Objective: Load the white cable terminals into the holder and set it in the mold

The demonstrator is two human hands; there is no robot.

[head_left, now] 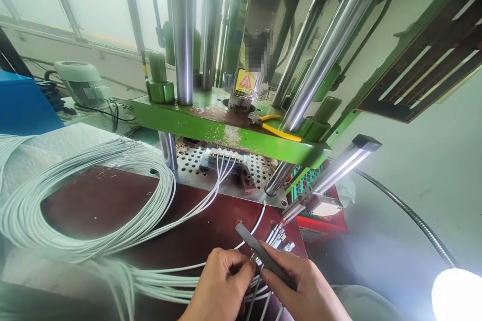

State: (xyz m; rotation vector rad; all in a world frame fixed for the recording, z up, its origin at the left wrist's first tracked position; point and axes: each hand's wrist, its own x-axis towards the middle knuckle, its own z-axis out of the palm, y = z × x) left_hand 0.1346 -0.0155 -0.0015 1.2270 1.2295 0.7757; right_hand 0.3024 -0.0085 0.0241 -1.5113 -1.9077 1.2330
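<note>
My right hand [301, 281] is closed around a flat, dark grey metal bar [259, 248] that looks like a file. The bar slants up and to the left over the red-brown bench [181, 195]. My left hand [228, 278] pinches a white cable at its small connector end [257, 260], right against the bar. Just beyond both hands lies a bundle of cable ends with metal-looking connectors [278, 233]. One more cable end [264, 204] points toward the machine. My fingers partly hide the held cable.
A green press [226, 133] with steel columns stands ahead; several cables run into its lower fixture [222, 160]. Yellow-handled pliers [280, 133] lie on its plate. Coiled white cables [90, 241] cover the left. A light bar [331, 175] and red crate [324, 223] are at right.
</note>
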